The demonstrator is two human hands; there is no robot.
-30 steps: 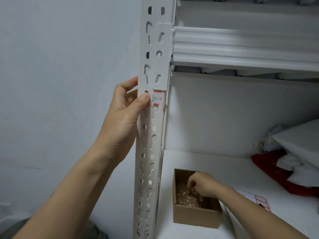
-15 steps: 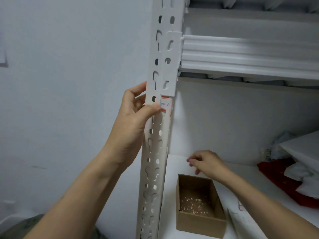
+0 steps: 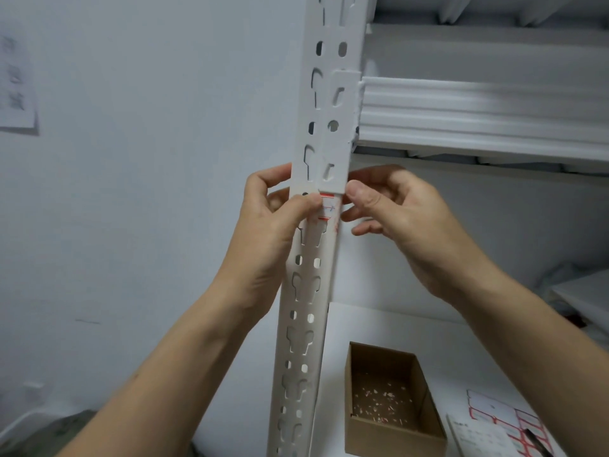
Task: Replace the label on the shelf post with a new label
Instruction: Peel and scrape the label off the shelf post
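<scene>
A white perforated shelf post point(image 3: 304, 291) runs up the middle of the view. A small white label with red bands point(image 3: 328, 207) is stuck on it just below a bracket plate. My left hand point(image 3: 273, 225) wraps the post from the left, thumb pressed on the label's left edge. My right hand point(image 3: 392, 209) is at the post's right side, thumb tip by the label's upper right corner, fingers curled and holding nothing that I can see. A sheet of red-bordered blank labels point(image 3: 507, 423) lies on the shelf at the lower right.
An open brown cardboard box point(image 3: 392, 430) with several paper scraps inside sits on the white shelf board point(image 3: 379, 324) beside the post. A ribbed white shelf beam point(image 3: 478, 117) crosses above. A grey wall point(image 3: 131, 192) is to the left, with a paper notice point(image 3: 16, 94) on it.
My right hand has risen from the cardboard box to the right side of the post beside the label. My left hand has stayed on the post. The view has tilted upward.
</scene>
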